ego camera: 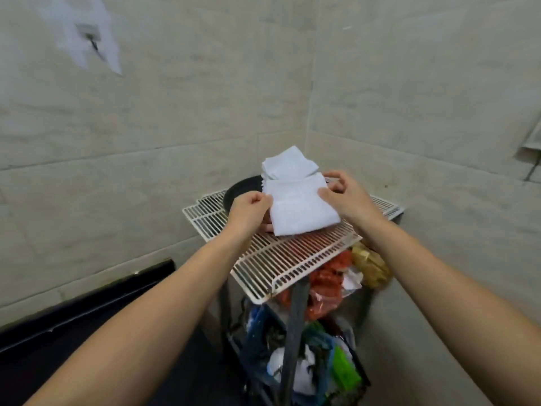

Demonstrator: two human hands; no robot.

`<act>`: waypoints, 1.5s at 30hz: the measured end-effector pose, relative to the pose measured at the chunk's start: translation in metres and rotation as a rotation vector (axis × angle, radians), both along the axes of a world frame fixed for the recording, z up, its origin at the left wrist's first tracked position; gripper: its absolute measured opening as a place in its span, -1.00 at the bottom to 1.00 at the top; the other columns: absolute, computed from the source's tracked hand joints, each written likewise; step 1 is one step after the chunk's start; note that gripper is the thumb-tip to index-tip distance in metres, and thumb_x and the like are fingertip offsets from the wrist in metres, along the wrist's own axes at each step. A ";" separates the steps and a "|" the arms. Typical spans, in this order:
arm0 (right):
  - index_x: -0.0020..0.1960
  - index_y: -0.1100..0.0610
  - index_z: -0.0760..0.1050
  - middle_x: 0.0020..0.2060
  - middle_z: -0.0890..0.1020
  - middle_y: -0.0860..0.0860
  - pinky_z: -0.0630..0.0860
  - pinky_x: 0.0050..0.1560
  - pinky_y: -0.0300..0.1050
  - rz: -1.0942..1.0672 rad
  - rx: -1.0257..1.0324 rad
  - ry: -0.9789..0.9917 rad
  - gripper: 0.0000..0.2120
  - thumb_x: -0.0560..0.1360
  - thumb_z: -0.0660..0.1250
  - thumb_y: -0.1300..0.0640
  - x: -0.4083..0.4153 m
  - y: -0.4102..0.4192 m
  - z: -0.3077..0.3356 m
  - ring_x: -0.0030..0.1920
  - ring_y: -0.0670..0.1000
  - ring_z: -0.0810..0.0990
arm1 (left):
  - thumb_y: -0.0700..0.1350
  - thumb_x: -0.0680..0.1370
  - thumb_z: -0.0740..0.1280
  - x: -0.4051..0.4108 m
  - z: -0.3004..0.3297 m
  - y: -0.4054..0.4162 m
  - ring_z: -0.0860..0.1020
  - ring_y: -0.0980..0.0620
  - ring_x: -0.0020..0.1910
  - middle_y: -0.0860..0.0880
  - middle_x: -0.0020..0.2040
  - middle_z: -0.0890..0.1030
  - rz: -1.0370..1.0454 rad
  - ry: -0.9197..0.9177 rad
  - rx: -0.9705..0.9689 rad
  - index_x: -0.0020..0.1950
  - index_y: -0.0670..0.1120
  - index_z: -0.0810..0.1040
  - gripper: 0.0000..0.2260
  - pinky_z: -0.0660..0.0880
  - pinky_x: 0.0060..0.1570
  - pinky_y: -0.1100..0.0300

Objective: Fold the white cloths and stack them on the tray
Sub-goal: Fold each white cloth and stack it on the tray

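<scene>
A folded white cloth (298, 209) is held just above the white wire rack (289, 259). My left hand (248, 212) pinches its left edge and my right hand (345, 197) pinches its right edge. Behind it, a stack of folded white cloths (288, 165) sits on a round black tray (240, 190), which is mostly hidden by the cloths and my left hand.
The rack tops a narrow cart in the corner of two tiled walls. Below it hang bags of red, yellow, blue and green packages (330, 288). A black counter edge (87, 306) runs along the left.
</scene>
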State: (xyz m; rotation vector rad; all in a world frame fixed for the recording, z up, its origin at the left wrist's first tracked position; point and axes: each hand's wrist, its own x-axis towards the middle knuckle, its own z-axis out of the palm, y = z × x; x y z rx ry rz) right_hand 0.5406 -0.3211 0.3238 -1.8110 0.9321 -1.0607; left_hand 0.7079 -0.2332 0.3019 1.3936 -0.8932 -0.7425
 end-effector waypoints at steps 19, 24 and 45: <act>0.31 0.10 0.39 -0.21 0.52 -0.06 0.41 -0.33 -0.25 0.477 -0.155 0.256 -0.62 0.51 0.29 0.17 0.108 -0.270 0.017 -0.17 -0.03 0.53 | -0.10 0.56 0.29 0.044 0.014 -0.189 0.41 0.11 -0.55 -0.05 -0.39 0.49 0.572 -0.140 0.140 -0.25 -0.07 0.38 -0.80 0.29 -0.61 0.33; 0.31 0.09 0.35 -0.05 0.49 0.01 0.47 -0.18 -0.15 0.495 0.040 0.089 -0.60 0.53 0.31 0.02 0.103 -0.278 0.017 -0.06 0.03 0.52 | 0.05 0.58 0.24 0.048 -0.004 -0.181 0.46 0.05 -0.35 -0.06 -0.26 0.50 0.681 0.052 0.150 0.05 -0.17 0.48 -0.72 0.45 -0.40 0.26; 0.15 0.07 0.58 0.13 0.65 0.11 0.49 0.24 0.03 0.689 0.714 -0.006 -0.42 0.57 -0.03 -0.30 0.089 -0.246 -0.052 0.15 0.09 0.61 | 0.32 0.56 0.02 0.014 -0.041 -0.199 0.60 -0.08 0.16 -0.07 0.18 0.63 0.306 0.521 0.041 0.27 0.00 0.55 -0.45 0.51 0.20 -0.01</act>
